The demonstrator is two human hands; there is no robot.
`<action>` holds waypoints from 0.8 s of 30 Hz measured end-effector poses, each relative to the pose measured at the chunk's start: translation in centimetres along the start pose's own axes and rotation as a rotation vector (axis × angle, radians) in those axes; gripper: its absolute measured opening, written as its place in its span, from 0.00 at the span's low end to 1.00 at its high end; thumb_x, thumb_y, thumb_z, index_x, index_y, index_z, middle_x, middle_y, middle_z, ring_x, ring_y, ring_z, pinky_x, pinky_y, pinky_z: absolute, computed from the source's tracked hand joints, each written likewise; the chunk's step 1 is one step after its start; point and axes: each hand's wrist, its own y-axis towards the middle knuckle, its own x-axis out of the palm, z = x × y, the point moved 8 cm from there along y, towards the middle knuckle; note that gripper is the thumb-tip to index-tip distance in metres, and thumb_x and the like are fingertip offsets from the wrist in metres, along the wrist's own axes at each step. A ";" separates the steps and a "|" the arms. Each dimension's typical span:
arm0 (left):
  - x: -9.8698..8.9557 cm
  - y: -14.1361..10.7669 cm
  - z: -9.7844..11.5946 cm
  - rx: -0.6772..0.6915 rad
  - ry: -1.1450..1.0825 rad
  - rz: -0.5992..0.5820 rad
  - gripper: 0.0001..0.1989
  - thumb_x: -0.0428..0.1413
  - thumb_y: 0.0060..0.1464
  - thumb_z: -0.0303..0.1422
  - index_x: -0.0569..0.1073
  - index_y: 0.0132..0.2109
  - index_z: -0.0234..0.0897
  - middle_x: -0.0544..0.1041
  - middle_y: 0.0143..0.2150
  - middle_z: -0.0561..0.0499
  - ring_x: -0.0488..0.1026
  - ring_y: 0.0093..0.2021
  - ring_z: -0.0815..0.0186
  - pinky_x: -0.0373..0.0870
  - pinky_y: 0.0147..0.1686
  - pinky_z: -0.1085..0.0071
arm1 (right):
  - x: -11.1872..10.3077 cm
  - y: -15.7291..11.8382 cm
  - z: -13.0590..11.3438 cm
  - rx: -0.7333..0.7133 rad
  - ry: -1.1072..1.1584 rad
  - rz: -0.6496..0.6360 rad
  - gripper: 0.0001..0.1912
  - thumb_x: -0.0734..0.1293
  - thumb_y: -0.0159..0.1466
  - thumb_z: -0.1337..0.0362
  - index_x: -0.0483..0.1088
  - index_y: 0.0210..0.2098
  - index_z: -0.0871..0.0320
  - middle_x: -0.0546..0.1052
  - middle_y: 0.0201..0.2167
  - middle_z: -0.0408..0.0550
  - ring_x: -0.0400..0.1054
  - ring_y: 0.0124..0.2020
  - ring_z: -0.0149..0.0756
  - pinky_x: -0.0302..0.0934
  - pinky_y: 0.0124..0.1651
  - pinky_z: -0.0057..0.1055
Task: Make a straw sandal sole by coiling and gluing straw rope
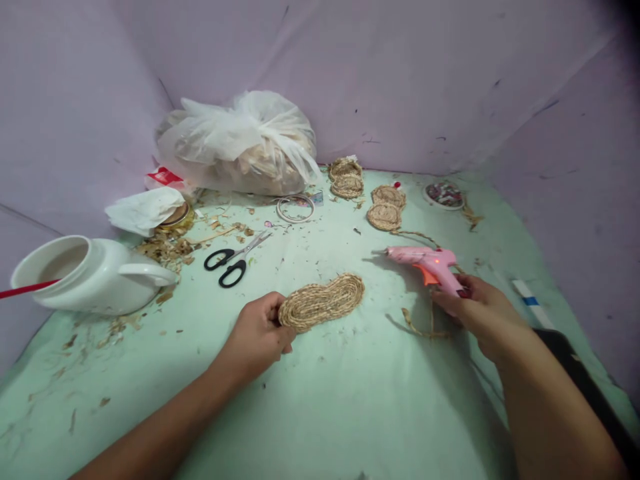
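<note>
Pinching the coiled-rope sole (325, 303) in the left hand (264, 331), probably for steadiness; clasping the glue gun (440, 263) in the right hand (477, 305), toward the right edge of the tabletop (350, 413).

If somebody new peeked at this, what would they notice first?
Probably the pink glue gun in the right hand, with its orange trigger. Next, the braided, sole-shaped piece in the left hand, near the middle. Then the big, see-through plastic bag at the back left.

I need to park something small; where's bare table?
Mostly bare: near stretch between left forearm and right forearm; smaller patch between scissors and glue gun, beyond the woven piece. Crowded: left side, with jug, scraps, plastic bag.
</note>
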 end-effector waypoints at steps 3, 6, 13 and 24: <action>-0.1 0.0 -0.1 0.008 -0.019 -0.002 0.05 0.53 0.38 0.26 0.64 0.27 0.36 0.65 0.17 0.59 0.67 0.18 0.72 0.59 0.14 0.79 | -0.3 -1.6 -0.3 0.054 0.191 -0.003 0.09 0.65 0.48 0.56 0.64 0.27 0.53 0.64 0.19 0.41 0.58 0.20 0.34 0.55 0.23 0.32; -0.1 0.0 -0.1 0.008 -0.045 -0.006 0.05 0.53 0.38 0.26 0.64 0.27 0.36 0.65 0.18 0.59 0.67 0.18 0.71 0.59 0.14 0.79 | -0.4 -4.1 -0.9 0.023 0.383 -0.028 0.12 0.69 0.48 0.57 0.66 0.30 0.52 0.67 0.24 0.42 0.60 0.24 0.34 0.57 0.26 0.30; 0.1 -0.2 0.1 0.002 -0.022 0.004 0.05 0.53 0.39 0.27 0.64 0.27 0.36 0.65 0.19 0.59 0.67 0.19 0.72 0.59 0.15 0.79 | 3.4 -10.0 0.7 0.007 0.436 -0.358 0.14 0.67 0.53 0.55 0.71 0.38 0.53 0.75 0.31 0.48 0.68 0.30 0.39 0.64 0.30 0.30; 0.0 0.0 0.0 0.032 0.013 0.012 0.05 0.52 0.38 0.25 0.63 0.27 0.35 0.66 0.19 0.59 0.65 0.19 0.73 0.58 0.16 0.78 | 5.4 -12.9 -2.3 -0.426 0.048 -0.295 0.06 0.64 0.56 0.61 0.72 0.29 0.56 0.73 0.19 0.42 0.68 0.22 0.37 0.62 0.24 0.27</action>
